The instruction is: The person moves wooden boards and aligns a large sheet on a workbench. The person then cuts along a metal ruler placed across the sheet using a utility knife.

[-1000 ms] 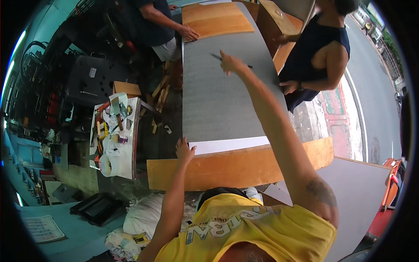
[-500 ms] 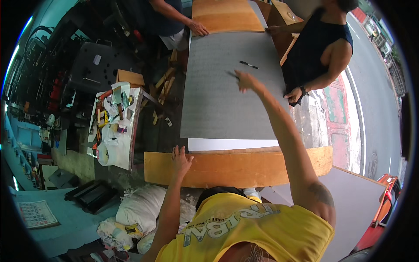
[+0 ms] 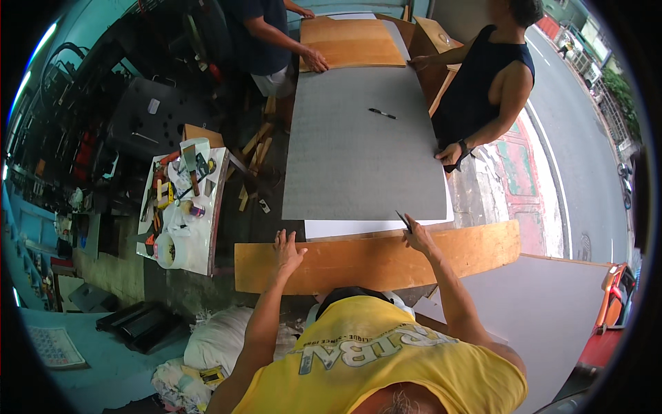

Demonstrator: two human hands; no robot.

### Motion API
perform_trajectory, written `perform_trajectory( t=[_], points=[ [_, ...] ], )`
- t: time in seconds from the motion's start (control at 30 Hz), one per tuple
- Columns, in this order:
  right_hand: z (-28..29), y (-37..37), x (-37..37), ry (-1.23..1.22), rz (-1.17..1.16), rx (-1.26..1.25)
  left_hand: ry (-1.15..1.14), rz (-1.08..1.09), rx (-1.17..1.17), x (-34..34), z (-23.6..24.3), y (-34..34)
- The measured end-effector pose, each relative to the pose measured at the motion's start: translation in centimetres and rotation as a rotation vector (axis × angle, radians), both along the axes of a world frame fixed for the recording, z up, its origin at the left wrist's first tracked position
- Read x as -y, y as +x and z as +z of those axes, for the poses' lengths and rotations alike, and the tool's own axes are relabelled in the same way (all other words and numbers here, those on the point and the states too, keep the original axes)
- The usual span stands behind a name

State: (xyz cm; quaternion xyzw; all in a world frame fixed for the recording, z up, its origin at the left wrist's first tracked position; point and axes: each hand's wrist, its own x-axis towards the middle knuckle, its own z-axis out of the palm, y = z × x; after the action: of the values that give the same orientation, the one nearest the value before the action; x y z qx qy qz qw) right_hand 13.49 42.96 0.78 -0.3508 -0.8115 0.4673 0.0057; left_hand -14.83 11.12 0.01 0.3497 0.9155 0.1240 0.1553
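My left hand (image 3: 289, 252) rests with spread fingers on the long, pale-orange wooden board (image 3: 338, 267) across the near end of the bench. My right hand (image 3: 418, 237) holds a slim dark pointed tool (image 3: 402, 219) over the same board, at the near edge of a large grey sheet (image 3: 355, 159). A white sheet (image 3: 358, 229) shows from beneath the grey one. A black pen (image 3: 382, 113) lies on the grey sheet, and a wooden panel (image 3: 352, 41) covers its far end.
Co-workers stand at the far left (image 3: 252, 38) and right (image 3: 483, 83), hands on the panel and sheet edges. A tool-covered side table (image 3: 208, 248), wood offcuts (image 3: 255, 159) and white sacks (image 3: 221, 341) are around me. A street (image 3: 586, 172) runs along the right.
My right hand has drawn back from the middle of the grey sheet to its near edge with the tool. The right co-worker's far hand is now at the panel's corner.
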Motion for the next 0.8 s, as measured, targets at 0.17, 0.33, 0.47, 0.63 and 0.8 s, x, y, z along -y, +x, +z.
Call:
perform_trajectory(
  t=[0.17,0.33,0.47,0.63,0.8],
  points=[
    [0.7,1.1,0.7,-0.049,-0.153,-0.037,0.072,-0.044,0.009,-1.2,0.5,-0.2],
    [0.1,1.1,1.7,-0.009,-0.135,-0.116,0.097,-0.058,-0.004,-1.2,-0.7,0.1],
    [-0.2,1.2,2.9,-0.036,-0.196,-0.091,0.063,-0.062,0.032,-0.6,-1.1,0.1],
    [-2.2,1.6,3.1,0.191,-0.134,0.012,-0.032,-0.038,0.079,0.0,-1.2,0.4],
    [-2.5,2.0,3.7,0.212,-0.127,0.034,-0.016,0.045,0.099,0.5,-1.6,0.6]
  ],
)
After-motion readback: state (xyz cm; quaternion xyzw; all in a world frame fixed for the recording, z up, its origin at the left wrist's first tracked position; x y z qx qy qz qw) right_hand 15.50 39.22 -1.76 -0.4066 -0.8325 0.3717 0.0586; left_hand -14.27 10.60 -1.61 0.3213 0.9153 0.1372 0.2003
